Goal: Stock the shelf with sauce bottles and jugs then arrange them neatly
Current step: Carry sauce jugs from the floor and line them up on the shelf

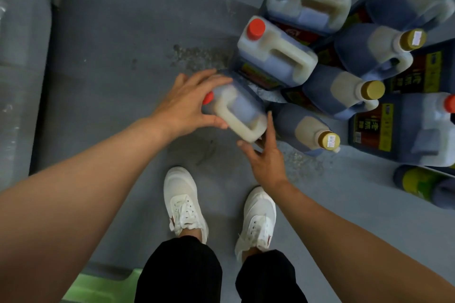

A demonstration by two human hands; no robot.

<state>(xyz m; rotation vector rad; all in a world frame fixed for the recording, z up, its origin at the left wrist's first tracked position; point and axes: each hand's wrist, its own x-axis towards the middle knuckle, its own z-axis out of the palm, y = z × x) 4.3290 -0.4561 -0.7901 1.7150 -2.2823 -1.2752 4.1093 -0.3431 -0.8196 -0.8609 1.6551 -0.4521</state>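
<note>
At frame centre, the left hand (189,103) reaches in from lower left, fingers spread and curled over the red-capped end of a jug (237,112). The right hand (264,155) reaches from lower right, fingers straight and apart, touching the jug's handle end. More jugs (344,56) crowd the upper right.

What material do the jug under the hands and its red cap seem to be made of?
The jug looks like translucent, milky plastic with a matte finish: dark liquid shows dimly through its wall, and the handle is moulded in one piece. The red cap seems opaque, smooth plastic, though the left hand hides most of it.
</note>
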